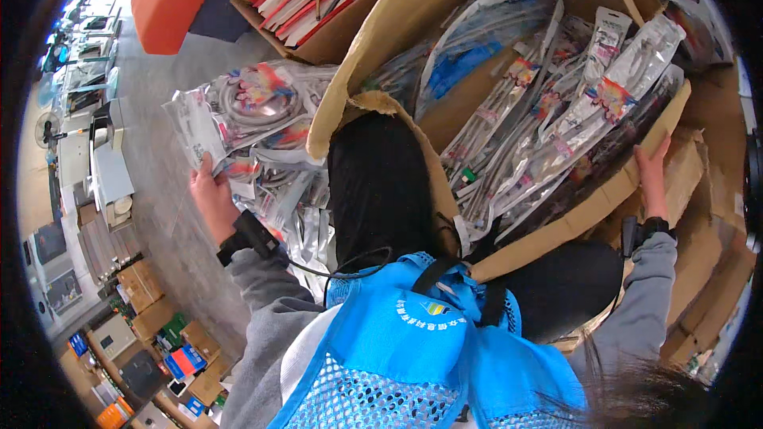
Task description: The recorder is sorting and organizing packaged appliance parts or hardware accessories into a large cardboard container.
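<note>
My left hand (213, 197) is at the near left edge of a clear plastic bag (191, 129) holding a coiled grey hose or cable. Its fingers look closed on the bag's edge, partly hidden from view. That bag lies on a pile of similar silvery bags (298, 191) beside my leg. Over on the right, my right hand (652, 173) grips the rim of a large open cardboard box (572, 226). Inside the box lie several long clear bags (608, 99) with grey hoses or cables and colourful printed labels.
Beyond the pile stands a carton (310, 44) of red and white packages, near an orange-red object (171, 0). Folded cardboard (711, 262) leans at the right. Across the grey floor (179, 230) on the left are cartons (141, 286), a fan (49, 130) and shelved goods.
</note>
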Demonstrator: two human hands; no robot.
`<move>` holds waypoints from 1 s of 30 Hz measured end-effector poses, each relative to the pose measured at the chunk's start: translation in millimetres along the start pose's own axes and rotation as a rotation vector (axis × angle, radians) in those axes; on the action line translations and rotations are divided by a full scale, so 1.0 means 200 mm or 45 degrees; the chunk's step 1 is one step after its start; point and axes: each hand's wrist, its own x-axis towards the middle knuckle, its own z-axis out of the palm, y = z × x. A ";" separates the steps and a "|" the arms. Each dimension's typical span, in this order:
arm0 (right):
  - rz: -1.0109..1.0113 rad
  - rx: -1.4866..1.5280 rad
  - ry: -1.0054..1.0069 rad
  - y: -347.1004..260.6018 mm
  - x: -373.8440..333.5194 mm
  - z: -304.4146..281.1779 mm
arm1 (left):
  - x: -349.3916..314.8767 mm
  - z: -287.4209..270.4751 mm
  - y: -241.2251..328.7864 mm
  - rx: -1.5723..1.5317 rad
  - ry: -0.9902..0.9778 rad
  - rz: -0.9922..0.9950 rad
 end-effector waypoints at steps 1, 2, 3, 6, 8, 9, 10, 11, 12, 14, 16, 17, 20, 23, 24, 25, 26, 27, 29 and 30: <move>-0.005 -0.048 -0.001 -0.01 -0.01 0.00 | 0.01 0.05 0.02 -0.855 0.092 -0.466; 0.006 -0.093 0.006 -0.02 -0.01 0.00 | 0.00 0.07 0.06 -0.834 0.132 -0.532; 0.013 -0.131 0.009 -0.03 -0.01 0.00 | -0.01 0.07 0.12 -0.883 0.006 -0.517; 0.027 -0.047 -0.003 -0.04 -0.01 0.01 | -0.03 0.10 0.34 -0.834 -0.184 -0.363; 0.018 -0.045 -0.006 -0.03 -0.01 0.01 | -0.03 0.13 0.43 -0.726 -0.248 -0.258; -0.013 -0.037 -0.006 -0.02 0.00 0.01 | -0.02 0.16 0.45 -0.312 -0.293 -0.046; -0.061 -0.016 0.008 -0.01 0.00 0.01 | 0.00 0.19 0.46 0.111 -0.322 0.194; -0.040 -0.032 0.007 0.00 0.01 0.01 | 0.03 0.22 0.45 0.095 -0.337 0.178; -0.043 -0.089 0.023 0.01 0.02 0.01 | 0.07 0.24 0.43 0.331 -0.386 0.288; -0.130 -0.242 0.073 0.02 0.03 0.02 | 0.20 0.32 0.37 0.553 -0.448 0.413; -0.050 -0.179 0.041 0.02 0.02 0.01 | 0.36 0.40 0.32 0.448 -0.479 0.486; -0.018 -0.084 0.004 0.02 0.02 0.01 | 0.43 0.45 0.29 0.440 -0.487 0.492; 0.029 -0.076 0.019 0.00 0.01 0.03 | 0.68 0.61 0.23 0.085 -0.686 -0.064; -0.072 -0.068 0.067 -0.01 0.02 0.04 | 0.82 0.78 0.14 0.074 -0.624 0.327; -0.069 -0.090 0.061 -0.01 0.02 0.04 | 0.84 0.82 0.14 -0.137 -0.749 0.034; -0.066 -0.114 0.053 -0.01 0.03 0.03 | 0.86 0.84 0.15 -0.363 -0.829 -0.336; 0.018 -0.060 0.040 -0.01 0.03 0.03 | 0.87 0.84 0.19 -0.603 -1.020 -0.515; -0.009 -0.070 0.032 0.00 0.03 0.02 | 0.84 0.82 0.25 -0.584 -0.994 -0.460; -0.070 0.037 -0.005 0.01 0.02 0.02 | 0.75 0.69 0.48 -0.243 -0.698 -0.436; -0.077 0.004 0.030 0.02 0.03 0.03 | 0.67 0.59 0.62 -0.124 -0.586 -0.091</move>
